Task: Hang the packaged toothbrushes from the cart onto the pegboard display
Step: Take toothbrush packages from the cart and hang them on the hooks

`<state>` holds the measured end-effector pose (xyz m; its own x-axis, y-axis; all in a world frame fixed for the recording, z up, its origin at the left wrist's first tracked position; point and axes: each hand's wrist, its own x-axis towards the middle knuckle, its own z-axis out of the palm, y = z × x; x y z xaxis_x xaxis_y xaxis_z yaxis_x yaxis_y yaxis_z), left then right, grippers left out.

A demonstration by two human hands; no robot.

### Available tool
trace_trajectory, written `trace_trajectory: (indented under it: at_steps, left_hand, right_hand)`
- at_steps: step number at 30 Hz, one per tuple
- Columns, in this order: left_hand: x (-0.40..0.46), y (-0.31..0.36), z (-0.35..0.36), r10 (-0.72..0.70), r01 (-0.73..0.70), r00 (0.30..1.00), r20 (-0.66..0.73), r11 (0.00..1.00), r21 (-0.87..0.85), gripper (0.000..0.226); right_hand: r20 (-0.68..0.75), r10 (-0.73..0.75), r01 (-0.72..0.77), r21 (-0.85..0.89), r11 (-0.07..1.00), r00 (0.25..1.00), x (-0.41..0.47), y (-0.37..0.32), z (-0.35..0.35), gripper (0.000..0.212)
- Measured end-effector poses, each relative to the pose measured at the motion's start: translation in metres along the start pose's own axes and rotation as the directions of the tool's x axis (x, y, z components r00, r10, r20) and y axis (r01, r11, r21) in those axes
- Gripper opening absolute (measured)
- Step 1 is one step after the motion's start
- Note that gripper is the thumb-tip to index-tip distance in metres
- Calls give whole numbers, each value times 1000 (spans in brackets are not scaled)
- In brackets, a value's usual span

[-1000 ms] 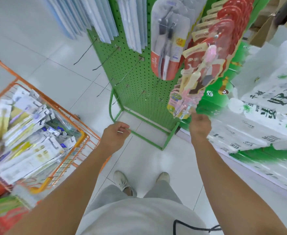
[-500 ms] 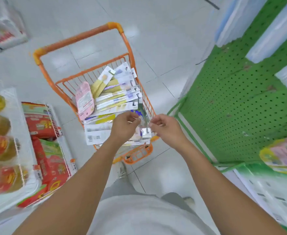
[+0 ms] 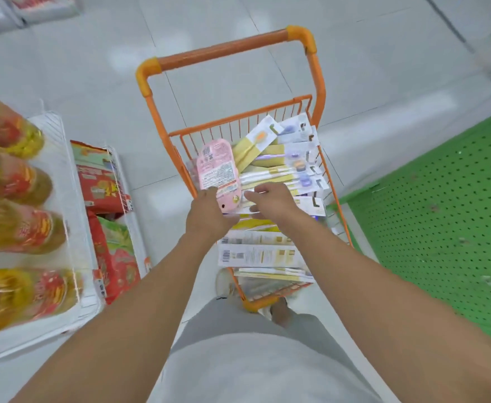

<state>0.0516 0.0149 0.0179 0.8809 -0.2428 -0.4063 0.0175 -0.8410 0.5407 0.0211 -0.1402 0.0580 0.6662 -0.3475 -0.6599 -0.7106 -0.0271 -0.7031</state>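
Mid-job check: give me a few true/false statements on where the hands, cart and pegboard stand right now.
1. Both hands are over the orange cart. True.
2. The left hand touches the pink package. True.
3. The right hand holds a package at the green pegboard. False: it reaches over the toothbrush packages in the cart.
4. The cart is empty. False: it holds many packages.
5. The pegboard stands to the person's left. False: right.

I note orange painted wire cart (image 3: pixel 320 91), glossy card-and-plastic toothbrush packs (image 3: pixel 270 167), perforated green pegboard (image 3: pixel 442 216), shiny tiled floor (image 3: pixel 93 68).
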Motion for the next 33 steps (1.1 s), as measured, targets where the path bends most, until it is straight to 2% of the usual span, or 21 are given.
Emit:
trace_trajectory:
  at_steps: [3, 6, 12, 15, 18, 20, 22, 23, 25, 27, 30, 31, 33]
  left_hand:
    - [2, -12, 7, 8, -8, 1000, 7, 1000, -2, 69]
    - [3, -26, 10, 58, -57, 998, 5, 997, -51, 57]
    - [4, -30, 6, 149, -151, 988, -27, 986, -77, 62]
    - [8, -27, -2, 208, -224, 964, -166, 971, -81, 54]
    - [8, -22, -21, 270, -348, 873, -407, 928, -131, 36]
    - [6, -9, -41, 323, -448, 820, -473, 876, -179, 24]
    - [3, 14, -62, 353, -479, 842, -408, 837, -263, 13]
    - [0, 30, -70, 386, -488, 858, -339, 818, -303, 10]
    - [-5, 62, -81, 483, -516, 856, -181, 783, -347, 7]
    - [-7, 91, -79, 544, -500, 839, -4, 770, -397, 10]
    - [-10, 128, -52, 603, -406, 756, 254, 737, -541, 18]
    - [-15, 140, -40, 625, -365, 709, 327, 722, -588, 18]
    - [-25, 163, -13, 645, -294, 631, 431, 713, -637, 17]
  right_hand:
    - [1, 66, -66, -46, 997, 998, 17, -5, 20, 29]
    - [-16, 119, -120, -103, 987, 993, 30, -13, 34, 21]
    - [-38, 90, -95, -167, 981, 995, 48, -11, 39, 13]
    - [25, 78, -78, 4, 997, 997, 29, -34, 21, 14]
    - [128, 130, -160, 253, 954, 983, 2, -52, -8, 9]
    - [208, 133, -204, 370, 906, 969, -19, -57, -33, 9]
    - [213, 115, -190, 375, 907, 970, -38, -58, -59, 18]
    - [167, 94, -146, 334, 931, 981, -47, -57, -73, 24]
    - [6, -2, 1, 229, 973, 1000, -61, -52, -102, 29]
    - [-104, -158, 175, 178, 968, 982, -79, -41, -131, 28]
    - [-46, -287, 289, 229, 929, 957, -109, -12, -164, 27]
    - [-60, -291, 297, 234, 926, 955, -119, 0, -173, 23]
    - [-175, -270, 303, 204, 931, 947, -137, 26, -191, 15]
